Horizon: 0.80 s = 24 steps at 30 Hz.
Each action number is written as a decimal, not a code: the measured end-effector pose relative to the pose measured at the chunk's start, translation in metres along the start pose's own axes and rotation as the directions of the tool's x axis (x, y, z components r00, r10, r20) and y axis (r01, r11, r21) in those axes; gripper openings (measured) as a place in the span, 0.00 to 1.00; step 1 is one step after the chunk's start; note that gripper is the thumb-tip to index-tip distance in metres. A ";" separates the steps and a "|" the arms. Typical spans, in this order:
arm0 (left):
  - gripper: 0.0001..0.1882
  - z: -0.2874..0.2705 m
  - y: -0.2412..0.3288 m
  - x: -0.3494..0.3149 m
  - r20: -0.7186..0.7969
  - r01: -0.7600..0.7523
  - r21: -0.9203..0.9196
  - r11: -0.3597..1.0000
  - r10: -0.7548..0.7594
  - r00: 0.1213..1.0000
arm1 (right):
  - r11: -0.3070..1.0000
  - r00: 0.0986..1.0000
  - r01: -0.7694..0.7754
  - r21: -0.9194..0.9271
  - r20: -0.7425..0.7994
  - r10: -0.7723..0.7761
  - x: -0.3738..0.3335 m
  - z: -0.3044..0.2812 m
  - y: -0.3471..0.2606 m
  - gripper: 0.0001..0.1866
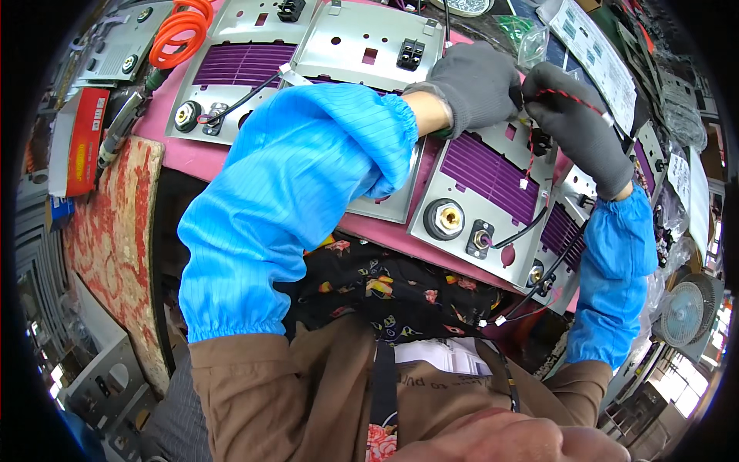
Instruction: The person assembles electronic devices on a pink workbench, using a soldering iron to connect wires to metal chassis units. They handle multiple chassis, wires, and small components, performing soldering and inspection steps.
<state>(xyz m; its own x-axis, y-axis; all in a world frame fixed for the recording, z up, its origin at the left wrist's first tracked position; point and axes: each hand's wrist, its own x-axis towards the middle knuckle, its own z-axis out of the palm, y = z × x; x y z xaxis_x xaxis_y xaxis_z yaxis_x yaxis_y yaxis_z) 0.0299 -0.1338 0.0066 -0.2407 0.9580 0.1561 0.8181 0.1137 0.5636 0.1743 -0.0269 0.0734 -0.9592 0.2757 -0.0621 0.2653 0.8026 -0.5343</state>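
Both of my hands wear grey gloves and meet above the far end of a silver metal panel (479, 209) with a purple slotted grille (493, 175). My left hand (479, 86) is closed, its fingertips turned away, so what it grips is hidden. Close by on the right, my right hand (579, 127) pinches a red-and-black twisted wire (568, 94). One length of that wire lies over the back of the glove; another hangs down to a white connector (524, 184) over the grille. A black part (541, 142) on the panel is partly covered by my right hand.
More panels (350, 46) lie along the pink work surface (185, 158). A coiled orange hose (182, 35) and a power screwdriver (119, 131) are at left, beside a red box (83, 142). Black cables (550, 269) hang over the front edge. A printed sheet (593, 58) lies far right.
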 end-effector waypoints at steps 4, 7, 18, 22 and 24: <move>0.17 -0.002 0.001 0.001 0.022 0.050 0.001 0.999 -0.050 0.999 | 0.972 0.986 0.169 -0.163 0.013 -0.169 0.007 -0.002 0.000 0.11; 0.18 -0.001 0.001 0.000 0.000 0.029 0.012 0.999 -0.029 1.000 | 0.982 0.990 0.138 -0.129 0.049 -0.133 0.010 -0.005 0.005 0.12; 0.13 0.012 -0.005 0.006 0.011 0.030 0.020 0.999 -0.030 0.999 | 0.997 0.993 -0.039 -0.067 0.109 0.046 0.012 0.003 0.008 0.12; 0.16 0.003 -0.002 0.006 0.112 -0.026 0.080 0.996 0.017 0.994 | 0.969 0.969 -0.228 -0.098 0.072 0.235 0.001 0.015 0.006 0.10; 0.16 0.001 -0.007 0.006 0.043 -0.125 0.060 0.990 0.123 0.991 | 0.987 0.988 -0.151 -0.051 0.016 0.152 -0.004 0.017 -0.002 0.12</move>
<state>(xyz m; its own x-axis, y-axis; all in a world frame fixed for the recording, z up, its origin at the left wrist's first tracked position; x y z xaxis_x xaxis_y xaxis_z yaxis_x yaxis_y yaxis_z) 0.0233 -0.1282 0.0028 -0.1156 0.9752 0.1889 0.8716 0.0084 0.4901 0.1760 -0.0387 0.0606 -0.9092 0.3859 -0.1563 0.4118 0.7777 -0.4751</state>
